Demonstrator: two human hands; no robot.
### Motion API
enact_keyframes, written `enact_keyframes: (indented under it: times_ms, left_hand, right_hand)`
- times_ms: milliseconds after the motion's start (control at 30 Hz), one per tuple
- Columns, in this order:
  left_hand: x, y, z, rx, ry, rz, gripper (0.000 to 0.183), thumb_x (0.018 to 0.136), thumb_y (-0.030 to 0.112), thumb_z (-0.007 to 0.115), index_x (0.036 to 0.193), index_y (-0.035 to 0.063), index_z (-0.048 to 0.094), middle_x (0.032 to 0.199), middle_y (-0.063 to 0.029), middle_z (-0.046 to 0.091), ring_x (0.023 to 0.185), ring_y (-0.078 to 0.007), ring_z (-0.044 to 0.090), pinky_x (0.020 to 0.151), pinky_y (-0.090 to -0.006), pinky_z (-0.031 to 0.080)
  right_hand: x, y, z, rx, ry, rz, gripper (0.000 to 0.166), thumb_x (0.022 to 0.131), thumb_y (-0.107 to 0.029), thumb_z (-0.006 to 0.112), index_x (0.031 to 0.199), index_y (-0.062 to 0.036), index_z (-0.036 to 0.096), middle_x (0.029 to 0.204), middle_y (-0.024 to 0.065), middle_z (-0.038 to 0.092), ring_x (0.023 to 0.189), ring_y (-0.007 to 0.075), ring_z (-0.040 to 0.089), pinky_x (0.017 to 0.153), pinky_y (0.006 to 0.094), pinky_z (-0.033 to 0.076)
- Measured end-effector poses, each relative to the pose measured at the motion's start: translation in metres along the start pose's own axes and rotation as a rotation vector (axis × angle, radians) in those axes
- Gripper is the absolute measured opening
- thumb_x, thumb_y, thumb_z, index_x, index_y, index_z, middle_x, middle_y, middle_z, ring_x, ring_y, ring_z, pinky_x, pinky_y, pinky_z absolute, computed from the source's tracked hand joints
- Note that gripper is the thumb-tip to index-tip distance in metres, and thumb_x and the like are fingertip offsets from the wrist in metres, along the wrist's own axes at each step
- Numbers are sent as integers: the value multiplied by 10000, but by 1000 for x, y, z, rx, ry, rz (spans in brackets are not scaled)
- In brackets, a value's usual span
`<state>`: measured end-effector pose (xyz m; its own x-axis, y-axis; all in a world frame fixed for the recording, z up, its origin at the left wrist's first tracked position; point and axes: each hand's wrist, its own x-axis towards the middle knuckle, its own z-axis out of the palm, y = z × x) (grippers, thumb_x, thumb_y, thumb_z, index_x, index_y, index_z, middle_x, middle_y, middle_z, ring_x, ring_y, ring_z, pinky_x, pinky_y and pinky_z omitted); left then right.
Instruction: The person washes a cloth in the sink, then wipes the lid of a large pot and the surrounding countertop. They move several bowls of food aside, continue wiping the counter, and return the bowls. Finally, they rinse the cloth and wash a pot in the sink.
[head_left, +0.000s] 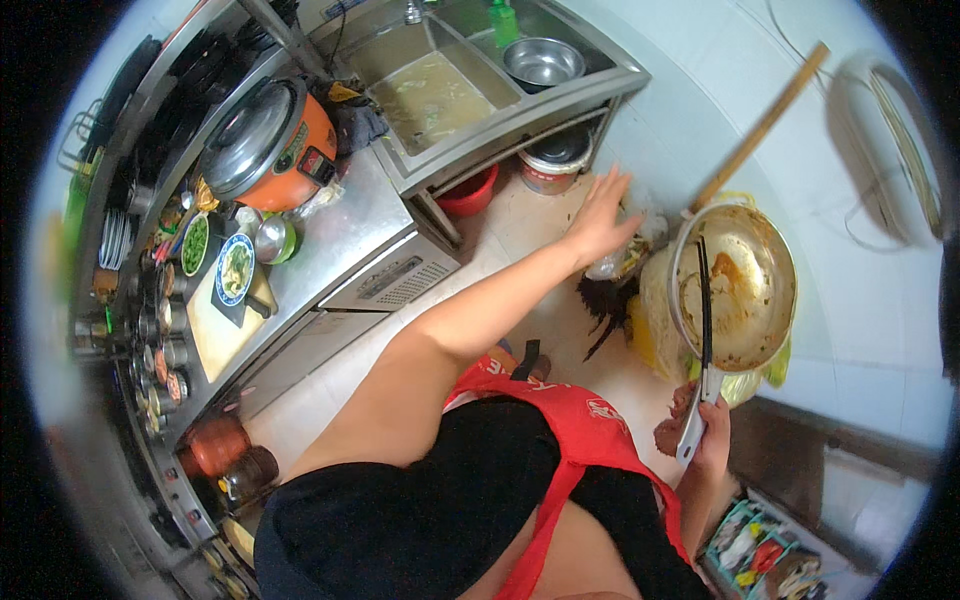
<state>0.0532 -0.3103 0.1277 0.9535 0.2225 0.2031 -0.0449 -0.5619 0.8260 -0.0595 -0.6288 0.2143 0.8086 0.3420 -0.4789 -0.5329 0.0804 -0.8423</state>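
Observation:
My left hand (603, 219) is stretched forward over the floor with its fingers spread, and nothing is in it. Around the handle of a metal frying pan (757, 300), my right hand (712, 436) is closed. Brown sauce residue and small food bits cling to the pan's inside. A pair of dark chopsticks (705, 307) lies across the pan, with its near ends along the handle by my right hand. Beneath the pan, plastic bags (658, 315) are partly hidden. Close to my left hand is a clear plastic item (606, 264), too blurred to name.
A steel double sink (525, 97) with cloudy water stands ahead, holding a metal bowl (544, 63). Leftward, the counter (360, 202) bears an orange rice cooker (289, 157), a patterned bowl of food (235, 268) and a cutting board (225, 337). A wooden pole (761, 127) leans beyond the pan.

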Motion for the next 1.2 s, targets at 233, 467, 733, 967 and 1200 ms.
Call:
enact_keyframes:
  times_ms: [233, 467, 733, 967, 1200]
  left_hand:
    - [-21, -119, -51, -540, -53, -435, 589, 888, 226, 567, 1370, 5, 309, 1188, -134, 564, 1115, -198, 525, 929, -300, 413]
    - [22, -185, -121, -648, 11, -450, 426, 921, 221, 536, 1281, 9, 449, 1137, -75, 578, 1094, -135, 503, 956, -274, 380]
    - [69, -246, -193, -772, 240, -708, 384, 946, 272, 472, 1274, 73, 465, 1099, -35, 594, 1001, -114, 539, 838, -252, 411]
    - [131, -261, -232, -1144, 422, -867, 434, 948, 356, 453, 1305, 110, 428, 1125, -50, 578, 982, -132, 554, 837, -291, 452]
    - [182, -293, -250, -1219, 672, -891, 475, 924, 418, 470, 1289, 117, 427, 1198, -73, 507, 1036, -202, 525, 820, -347, 453]
  right_hand:
    - [173, -49, 103, -88, -181, -18, 433, 771, -232, 542, 1121, 19, 504, 870, 129, 604, 734, 208, 605, 630, 305, 500]
    - [319, -73, 232, -185, -493, 107, 391, 792, -213, 521, 1094, 37, 521, 928, 133, 620, 812, 201, 616, 717, 310, 511]
    - [444, -99, 351, -190, -780, 323, 374, 831, -206, 507, 1082, 69, 541, 990, 159, 626, 858, 218, 628, 777, 303, 507]
    - [565, -76, 446, -194, -965, 622, 366, 890, -171, 470, 1127, 103, 525, 1088, 186, 598, 995, 265, 601, 917, 340, 457]
    - [689, 5, 529, -304, -1107, 964, 389, 886, -293, 546, 1167, -24, 540, 1084, 94, 617, 968, 226, 609, 885, 341, 474]
